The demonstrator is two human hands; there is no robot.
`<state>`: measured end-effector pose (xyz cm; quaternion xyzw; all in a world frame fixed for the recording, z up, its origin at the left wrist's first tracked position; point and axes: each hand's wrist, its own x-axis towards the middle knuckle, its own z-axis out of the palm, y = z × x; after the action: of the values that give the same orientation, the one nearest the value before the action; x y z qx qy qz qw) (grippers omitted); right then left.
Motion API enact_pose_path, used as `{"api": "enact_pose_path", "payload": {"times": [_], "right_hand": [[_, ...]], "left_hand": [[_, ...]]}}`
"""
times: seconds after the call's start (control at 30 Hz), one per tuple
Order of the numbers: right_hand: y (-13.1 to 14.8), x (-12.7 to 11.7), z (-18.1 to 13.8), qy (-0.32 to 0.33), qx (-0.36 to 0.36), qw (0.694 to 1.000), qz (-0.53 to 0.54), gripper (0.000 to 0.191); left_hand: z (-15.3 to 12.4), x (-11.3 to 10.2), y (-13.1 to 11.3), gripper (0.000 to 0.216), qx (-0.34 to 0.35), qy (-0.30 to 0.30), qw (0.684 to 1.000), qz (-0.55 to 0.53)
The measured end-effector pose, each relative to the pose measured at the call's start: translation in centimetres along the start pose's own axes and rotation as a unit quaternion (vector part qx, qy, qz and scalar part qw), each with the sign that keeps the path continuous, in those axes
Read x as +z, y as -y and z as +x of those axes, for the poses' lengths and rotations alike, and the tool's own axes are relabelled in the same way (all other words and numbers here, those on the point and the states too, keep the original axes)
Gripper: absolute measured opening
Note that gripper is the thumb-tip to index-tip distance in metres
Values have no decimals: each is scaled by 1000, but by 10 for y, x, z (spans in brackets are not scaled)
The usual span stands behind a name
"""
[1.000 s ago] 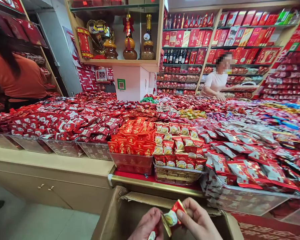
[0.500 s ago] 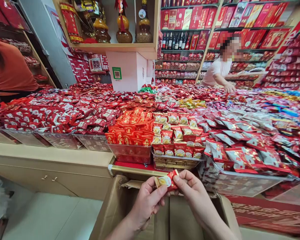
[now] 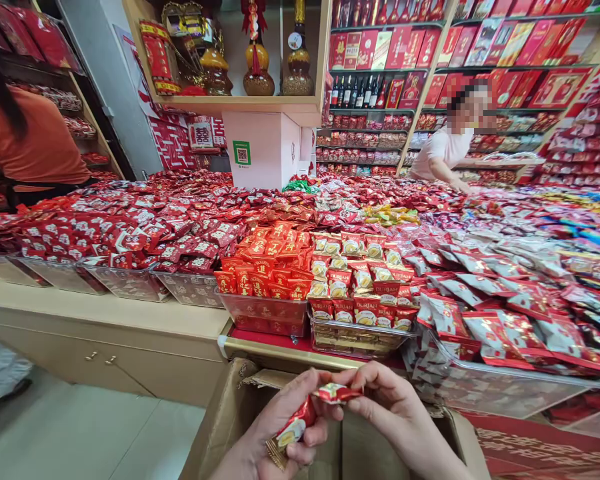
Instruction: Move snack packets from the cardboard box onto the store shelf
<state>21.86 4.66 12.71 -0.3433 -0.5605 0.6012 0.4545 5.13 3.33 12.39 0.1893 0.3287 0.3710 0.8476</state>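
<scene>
My left hand (image 3: 289, 400) is closed around a red and gold wrapped candy (image 3: 294, 430), its crimped gold end sticking out below the fingers. A second red wrapped candy (image 3: 336, 393) is pinched by my right hand (image 3: 393, 408), and its left end touches my left fingertips. Both hands hover over an open cardboard box (image 3: 215, 420). Just beyond them stands a clear bin (image 3: 355, 339) of matching candies marked DURIAN (image 3: 366, 310), stacked in rows.
Left of it is a bin of red-wrapped sweets (image 3: 263, 283); to the right, a larger clear bin (image 3: 510, 383) holds white and red packets. A white pillar (image 3: 257, 150) rises from the counter. One person (image 3: 443, 150) reaches across the far side; another (image 3: 35, 140) stands left.
A second candy now shows between my hands. The first has swung down and left into my left palm. The view has shifted slightly, and the far person's arm is lower.
</scene>
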Motion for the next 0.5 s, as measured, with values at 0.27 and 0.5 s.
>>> {"api": "enact_pose_path", "payload": {"times": [0.27,0.5], "right_hand": [[-27,18,-6,-128,32,986,105,29],[49,-17,43,-123,-64,988,-70,28]], "left_hand": [[12,-2,20,26,317,-172,904,229],[10,-10,32,39,358,-169,891,223]]}}
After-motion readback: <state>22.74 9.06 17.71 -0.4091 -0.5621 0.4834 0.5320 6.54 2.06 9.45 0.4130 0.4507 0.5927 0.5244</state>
